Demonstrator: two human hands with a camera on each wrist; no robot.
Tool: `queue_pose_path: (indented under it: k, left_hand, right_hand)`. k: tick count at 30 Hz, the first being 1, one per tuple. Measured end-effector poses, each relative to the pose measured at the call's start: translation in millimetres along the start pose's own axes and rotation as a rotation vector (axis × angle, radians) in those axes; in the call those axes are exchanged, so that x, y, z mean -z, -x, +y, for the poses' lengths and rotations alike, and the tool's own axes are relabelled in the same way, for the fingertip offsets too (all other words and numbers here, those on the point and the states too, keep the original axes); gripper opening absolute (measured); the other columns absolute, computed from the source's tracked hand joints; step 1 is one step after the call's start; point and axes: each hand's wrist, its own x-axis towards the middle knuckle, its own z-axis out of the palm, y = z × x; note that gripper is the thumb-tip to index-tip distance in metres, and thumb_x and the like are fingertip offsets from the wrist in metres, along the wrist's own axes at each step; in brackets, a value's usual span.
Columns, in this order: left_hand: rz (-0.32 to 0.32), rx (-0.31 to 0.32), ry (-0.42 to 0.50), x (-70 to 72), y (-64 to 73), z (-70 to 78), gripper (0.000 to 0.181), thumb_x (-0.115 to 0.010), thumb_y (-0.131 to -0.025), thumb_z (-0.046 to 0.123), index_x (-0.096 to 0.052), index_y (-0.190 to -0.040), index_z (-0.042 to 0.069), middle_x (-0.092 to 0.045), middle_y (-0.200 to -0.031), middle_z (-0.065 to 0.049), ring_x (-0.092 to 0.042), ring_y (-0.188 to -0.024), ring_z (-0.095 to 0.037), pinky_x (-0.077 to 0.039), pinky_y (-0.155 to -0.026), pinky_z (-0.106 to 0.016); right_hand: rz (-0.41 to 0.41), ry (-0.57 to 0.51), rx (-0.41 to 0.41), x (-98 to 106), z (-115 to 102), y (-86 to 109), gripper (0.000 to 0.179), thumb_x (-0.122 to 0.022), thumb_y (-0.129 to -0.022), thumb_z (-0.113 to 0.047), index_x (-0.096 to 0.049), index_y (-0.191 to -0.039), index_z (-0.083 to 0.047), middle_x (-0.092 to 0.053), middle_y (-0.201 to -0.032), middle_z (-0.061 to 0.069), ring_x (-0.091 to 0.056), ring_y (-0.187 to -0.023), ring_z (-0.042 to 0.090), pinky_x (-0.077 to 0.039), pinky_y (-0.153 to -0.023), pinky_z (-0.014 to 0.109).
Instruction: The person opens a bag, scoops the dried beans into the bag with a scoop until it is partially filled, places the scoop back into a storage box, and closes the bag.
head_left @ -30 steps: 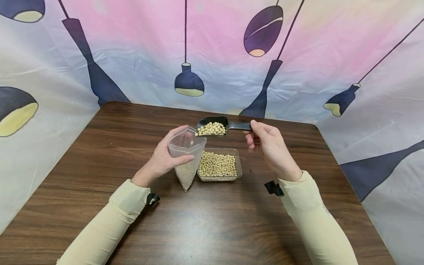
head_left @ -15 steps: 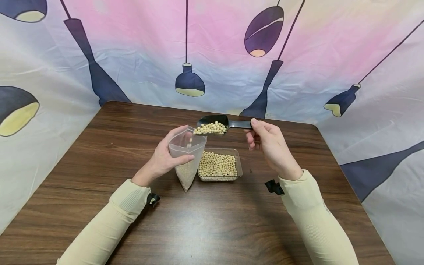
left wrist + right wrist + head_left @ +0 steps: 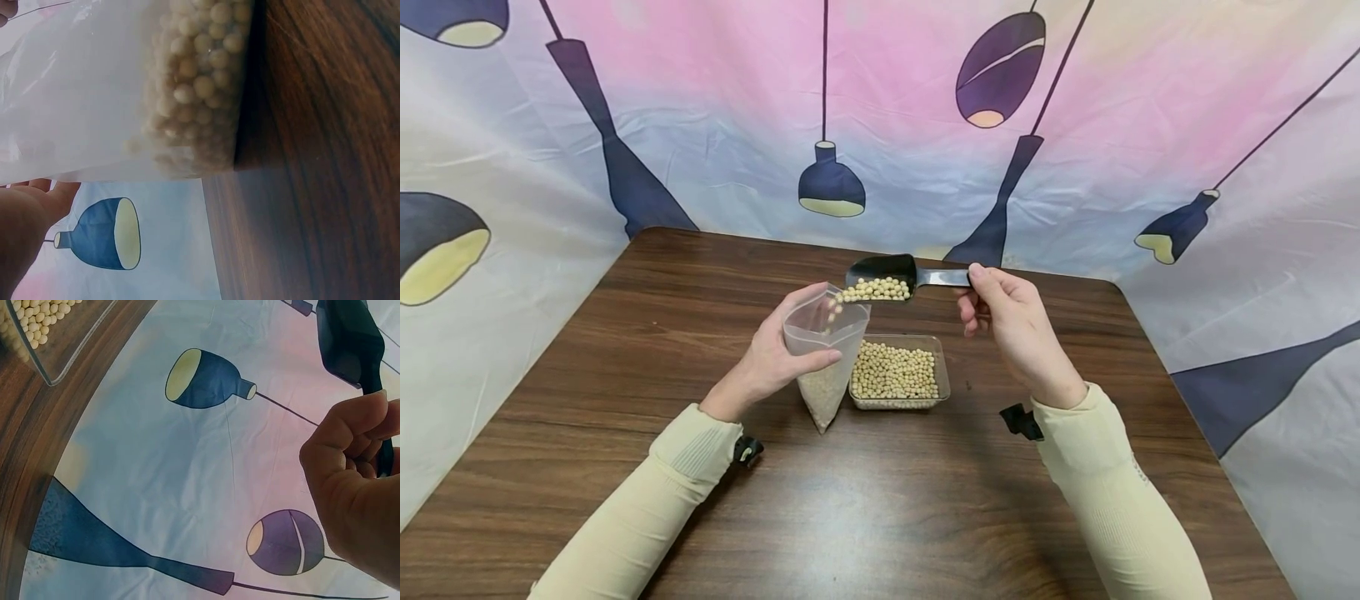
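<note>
My left hand (image 3: 772, 354) grips a clear plastic bag (image 3: 831, 342) around its upper part, thumb in front, mouth spread wide. Soybeans (image 3: 203, 75) fill the bag's bottom in the left wrist view. With thumb and fingers my right hand (image 3: 1011, 325) pinches the handle of a black scoop (image 3: 883, 268). Its tip tilts down over the bag's mouth, and beans spill from it into the bag. More beans (image 3: 882, 289) still lie in the scoop. Right of the bag stands a clear plastic tub (image 3: 946, 379) of the same beans.
Everything is over a dark wood table (image 3: 850, 500). A patterned cloth (image 3: 737, 125) with printed lamps hangs behind it and along both sides. A black strap piece (image 3: 1021, 423) sticks out by the right sleeve, and another (image 3: 747, 450) by the left.
The scoop has tipped further toward the bag, its handle end slightly higher. A trickle of beans has become a steadier stream, and fewer lie in the scoop. My left hand stays put.
</note>
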Motion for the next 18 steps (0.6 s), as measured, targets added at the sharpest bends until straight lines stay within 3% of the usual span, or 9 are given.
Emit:
queue_pose_path:
  k: [10,18]
  left_hand:
    - [0.008,0.014,-0.021,-1.3,-0.8,1.9,0.081,-0.078,-0.077,0.001,-0.04,-0.147,0.016,-0.054,-0.13,-0.008,-0.052,-0.116,-0.022,-0.048,-0.089,-0.03]
    - [0.002,-0.011,-0.011,-1.2,-0.9,0.6,0.081,-0.078,-0.077,0.0,-0.039,-0.147,0.014,-0.054,-0.129,-0.012,-0.053,-0.114,-0.024,-0.048,-0.09,-0.03]
  right_hand:
    - [0.001,0.023,0.025,1.0,-4.5,1.3,0.035,-0.045,-0.104,-0.03,-0.062,-0.092,-0.002,-0.053,-0.068,0.004,-0.05,-0.061,0.013,-0.046,-0.057,0.024]
    - [0.024,0.023,0.039,1.6,-4.4,1.4,0.035,-0.046,-0.104,-0.029,-0.062,-0.09,-0.002,-0.053,-0.067,0.004,-0.05,-0.061,0.013,-0.047,-0.058,0.023]
